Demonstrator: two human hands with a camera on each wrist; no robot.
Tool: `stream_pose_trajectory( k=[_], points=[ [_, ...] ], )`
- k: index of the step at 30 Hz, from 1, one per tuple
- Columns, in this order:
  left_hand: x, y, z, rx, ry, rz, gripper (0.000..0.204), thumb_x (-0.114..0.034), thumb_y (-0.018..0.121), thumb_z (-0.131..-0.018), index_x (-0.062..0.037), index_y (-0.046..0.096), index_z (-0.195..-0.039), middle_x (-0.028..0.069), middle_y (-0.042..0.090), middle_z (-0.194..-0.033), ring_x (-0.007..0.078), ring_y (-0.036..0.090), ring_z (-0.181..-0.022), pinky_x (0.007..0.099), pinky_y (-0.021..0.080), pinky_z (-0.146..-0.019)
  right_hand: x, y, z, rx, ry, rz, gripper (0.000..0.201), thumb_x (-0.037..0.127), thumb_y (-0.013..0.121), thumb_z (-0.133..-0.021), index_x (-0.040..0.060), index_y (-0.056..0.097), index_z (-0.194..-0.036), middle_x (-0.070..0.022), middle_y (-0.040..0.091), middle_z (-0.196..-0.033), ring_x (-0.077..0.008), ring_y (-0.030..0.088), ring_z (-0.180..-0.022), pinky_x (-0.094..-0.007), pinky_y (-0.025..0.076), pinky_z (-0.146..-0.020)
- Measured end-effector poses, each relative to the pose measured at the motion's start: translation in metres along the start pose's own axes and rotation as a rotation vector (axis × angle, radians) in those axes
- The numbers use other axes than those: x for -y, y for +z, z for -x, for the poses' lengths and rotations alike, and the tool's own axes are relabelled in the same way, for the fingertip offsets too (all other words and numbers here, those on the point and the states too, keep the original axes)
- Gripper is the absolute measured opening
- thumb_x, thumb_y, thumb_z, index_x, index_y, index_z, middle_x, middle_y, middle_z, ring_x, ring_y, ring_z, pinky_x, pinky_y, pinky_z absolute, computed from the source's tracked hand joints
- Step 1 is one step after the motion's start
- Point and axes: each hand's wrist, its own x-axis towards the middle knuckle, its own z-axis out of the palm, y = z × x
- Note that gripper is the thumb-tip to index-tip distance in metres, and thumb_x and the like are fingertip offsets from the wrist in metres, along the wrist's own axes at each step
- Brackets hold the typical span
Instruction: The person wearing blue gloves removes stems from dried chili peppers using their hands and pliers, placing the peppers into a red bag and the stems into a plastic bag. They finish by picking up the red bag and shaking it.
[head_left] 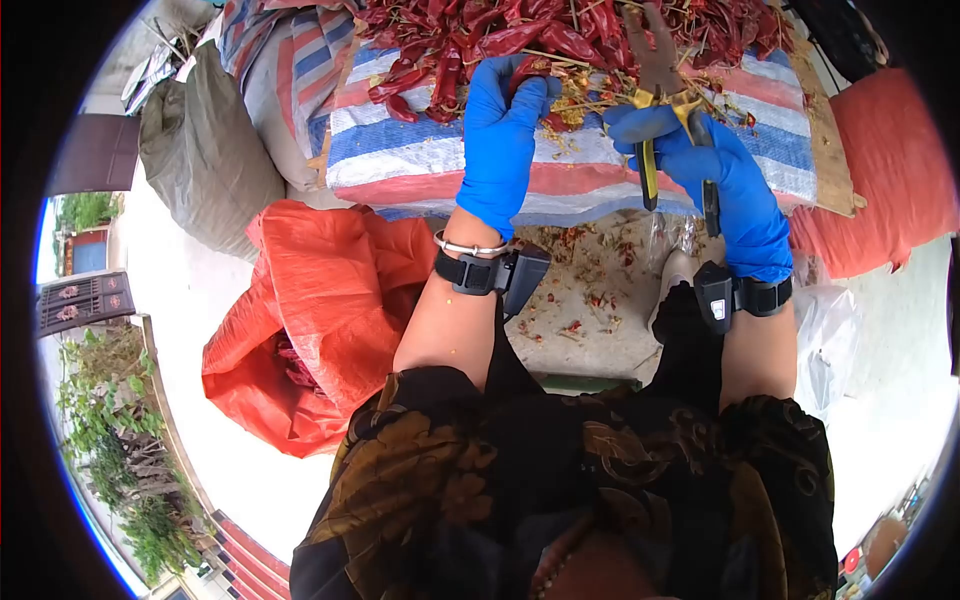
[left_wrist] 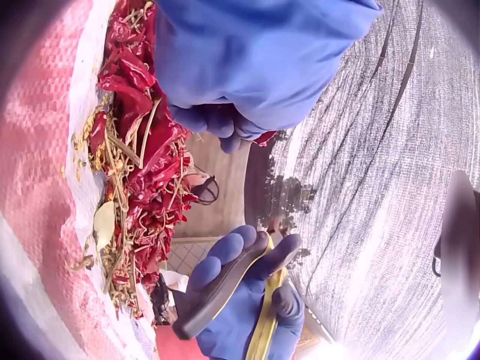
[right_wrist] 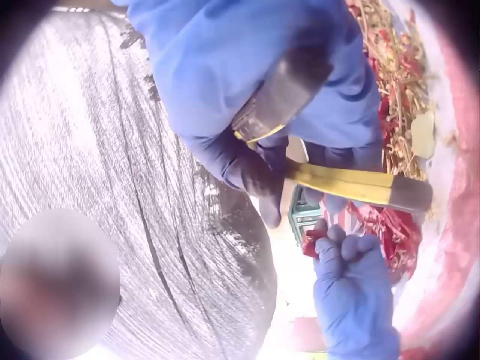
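Blue gloves cover both hands. The left hand (head_left: 503, 140) pinches a dried red chili (head_left: 530, 70) between thumb and fingers at the near edge of the chili pile (head_left: 540, 30); in the right wrist view a bit of red shows at the fingertips of that left hand (right_wrist: 354, 292). Just to its right, the right hand (head_left: 715, 185) holds scissor-like cutters (head_left: 658, 75) by yellow and black handles, blades pointing away from the body over the pile. In the left wrist view the cutters' handles (left_wrist: 264, 322) stand apart within the right hand (left_wrist: 240, 315).
A striped cloth (head_left: 420, 150) lies under the pile, with loose stems and seeds on it. An open red sack (head_left: 330, 290) with chilies inside stands at the lower left, a grey sack (head_left: 205, 150) beyond it. Another red sack (head_left: 885, 175) is on the right. Chili scraps litter the floor (head_left: 580, 320).
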Motion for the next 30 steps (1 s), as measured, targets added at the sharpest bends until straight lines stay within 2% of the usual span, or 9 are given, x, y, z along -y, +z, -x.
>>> stream_pose_trajectory(
  k=[3, 8, 11, 13, 16, 20, 22, 25, 30],
  points=[
    [-0.001, 0.000, 0.000, -0.018, 0.045, 0.019, 0.018, -0.005, 0.052, -0.086, -0.0029, 0.051, -0.104, 0.0065, 0.059, -0.092, 0.0094, 0.052, -0.071, 0.0221, 0.043, -0.063, 0.000, 0.006, -0.003, 0.089, 0.035, 0.216, 0.034, 0.018, 0.056, -0.075, -0.0018, 0.060, -0.102, -0.0104, 0.061, -0.100, -0.0192, 0.055, -0.098, -0.0297, 0.039, -0.090],
    [0.000, -0.002, 0.001, -0.036, 0.038, -0.027, 0.019, 0.000, 0.052, -0.084, -0.0019, 0.051, -0.103, 0.0059, 0.059, -0.092, 0.0114, 0.055, -0.076, 0.0228, 0.045, -0.070, 0.003, 0.013, 0.002, 0.142, 0.144, 0.168, 0.031, 0.020, 0.055, -0.078, -0.0004, 0.062, -0.100, -0.0091, 0.062, -0.095, -0.0174, 0.058, -0.089, -0.0279, 0.043, -0.083],
    [0.000, -0.002, 0.001, -0.051, 0.032, -0.008, 0.020, 0.002, 0.053, -0.083, -0.0020, 0.052, -0.103, 0.0058, 0.059, -0.093, 0.0118, 0.055, -0.077, 0.0237, 0.045, -0.074, -0.003, 0.009, 0.003, 0.222, 0.255, 0.074, 0.034, 0.024, 0.053, -0.078, -0.0002, 0.062, -0.100, -0.0104, 0.063, -0.094, -0.0176, 0.060, -0.084, -0.0271, 0.045, -0.079],
    [0.000, -0.001, 0.001, -0.044, 0.041, 0.029, 0.021, 0.002, 0.053, -0.083, -0.0022, 0.052, -0.103, 0.0057, 0.058, -0.094, 0.0118, 0.055, -0.080, 0.0240, 0.045, -0.075, -0.001, 0.010, 0.004, 0.214, 0.335, -0.110, 0.036, 0.015, 0.053, -0.073, -0.0069, 0.056, -0.101, -0.0193, 0.060, -0.099, -0.0254, 0.059, -0.090, -0.0320, 0.045, -0.084],
    [-0.001, 0.002, 0.001, -0.060, 0.074, -0.026, 0.021, 0.001, 0.051, -0.083, -0.0035, 0.053, -0.103, 0.0033, 0.058, -0.087, 0.0085, 0.052, -0.075, 0.0212, 0.042, -0.065, 0.006, 0.013, 0.005, 0.217, 0.376, -0.044, 0.037, 0.017, 0.053, -0.072, -0.0078, 0.057, -0.100, -0.0212, 0.060, -0.099, -0.0259, 0.060, -0.088, -0.0334, 0.047, -0.082],
    [-0.004, -0.001, 0.002, -0.045, 0.073, -0.064, 0.020, 0.001, 0.051, -0.083, -0.0042, 0.055, -0.102, 0.0023, 0.058, -0.087, 0.0067, 0.051, -0.073, 0.0205, 0.041, -0.063, 0.005, 0.012, 0.004, 0.250, 0.388, -0.015, 0.039, 0.018, 0.053, -0.071, -0.0089, 0.057, -0.099, -0.0228, 0.059, -0.101, -0.0258, 0.061, -0.085, -0.0337, 0.048, -0.080],
    [-0.005, -0.003, 0.002, -0.029, 0.043, -0.075, 0.024, 0.004, 0.052, -0.082, -0.0023, 0.054, -0.104, 0.0039, 0.057, -0.096, 0.0108, 0.054, -0.085, 0.0232, 0.044, -0.078, 0.002, 0.012, 0.005, 0.229, 0.380, -0.067, 0.039, 0.019, 0.053, -0.071, -0.0096, 0.056, -0.099, -0.0251, 0.059, -0.101, -0.0256, 0.062, -0.081, -0.0336, 0.050, -0.077],
    [-0.007, -0.003, 0.002, -0.039, 0.048, -0.112, 0.025, 0.005, 0.052, -0.081, -0.0022, 0.055, -0.104, 0.0040, 0.058, -0.097, 0.0107, 0.054, -0.086, 0.0231, 0.044, -0.079, 0.000, 0.019, 0.007, 0.204, 0.345, -0.298, 0.039, 0.018, 0.053, -0.072, -0.0104, 0.056, -0.098, -0.0273, 0.058, -0.100, -0.0276, 0.062, -0.080, -0.0344, 0.051, -0.075],
    [-0.006, -0.007, 0.002, -0.012, 0.066, -0.214, 0.025, 0.006, 0.052, -0.080, -0.0016, 0.056, -0.104, 0.0043, 0.059, -0.097, 0.0099, 0.054, -0.086, 0.0222, 0.043, -0.078, 0.000, 0.017, 0.008, 0.188, 0.417, -0.372, 0.035, 0.016, 0.051, -0.075, -0.0109, 0.056, -0.097, -0.0293, 0.058, -0.099, -0.0300, 0.063, -0.080, -0.0357, 0.052, -0.074]
  ],
)
